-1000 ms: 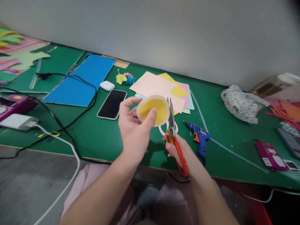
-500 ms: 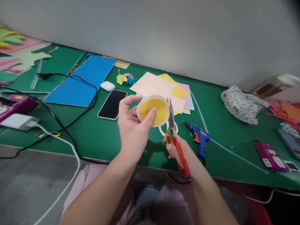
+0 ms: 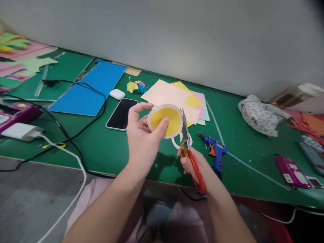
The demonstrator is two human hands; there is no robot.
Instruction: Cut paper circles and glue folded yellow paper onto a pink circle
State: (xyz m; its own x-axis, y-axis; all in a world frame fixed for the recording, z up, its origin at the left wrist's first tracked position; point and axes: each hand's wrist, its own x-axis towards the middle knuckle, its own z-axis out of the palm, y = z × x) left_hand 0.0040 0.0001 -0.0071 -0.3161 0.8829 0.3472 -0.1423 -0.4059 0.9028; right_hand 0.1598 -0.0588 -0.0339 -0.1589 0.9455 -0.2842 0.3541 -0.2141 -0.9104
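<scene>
My left hand (image 3: 146,131) pinches a round paper piece (image 3: 174,119), a yellow disc on a slightly larger pale pink one, with the thumb on its face. In my right hand (image 3: 193,163) are red-handled scissors (image 3: 196,172); their blades point up and away from me, close beside the disc's right edge, only narrowly parted. Whether the blades touch the paper I cannot tell. Below the disc, thin pale curled paper strips (image 3: 175,144) show behind the scissors. Pale pink, yellow and other coloured sheets (image 3: 162,91) lie beyond my hands on the green table (image 3: 106,152).
Right of my hands lies a blue glue gun (image 3: 215,150) with a clear strip. To the left are a black phone (image 3: 122,114), a white case (image 3: 117,94), a blue board (image 3: 88,89) and cables. A patterned cloth bundle (image 3: 262,114) sits at the right.
The view has shifted very slightly. Both hands, the paper disc and the scissors hold nearly the same positions, with the scissors barely lower in view.
</scene>
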